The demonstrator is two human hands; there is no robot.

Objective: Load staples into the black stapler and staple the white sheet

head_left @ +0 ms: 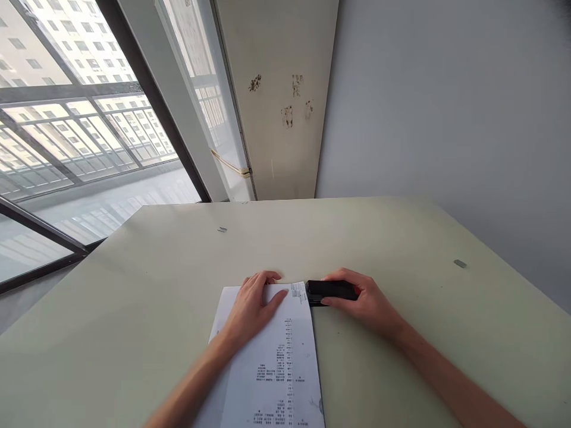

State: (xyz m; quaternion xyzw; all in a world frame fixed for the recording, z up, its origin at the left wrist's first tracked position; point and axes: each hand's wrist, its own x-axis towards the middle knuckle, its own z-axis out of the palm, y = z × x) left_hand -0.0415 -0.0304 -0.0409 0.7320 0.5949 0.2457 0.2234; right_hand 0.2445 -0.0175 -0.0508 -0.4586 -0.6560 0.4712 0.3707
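White printed sheets (272,368) lie on the pale table, their far edge level with both hands. My left hand (259,300) rests on the upper part of the paper, thumb and fingers apart, with the fingertips at the far edge. A black stapler (332,290) lies at the paper's upper right corner, its left end touching or just over the edge. My right hand (357,297) holds the stapler from the right, fingers on its far side and thumb on the near side.
The pale table (156,309) reaches back to a worn cabinet-like panel (285,148) and a grey wall (446,119). Small grey marks or pieces (222,229) show at the back left and at the right (460,263). Windows (80,119) stand at the left.
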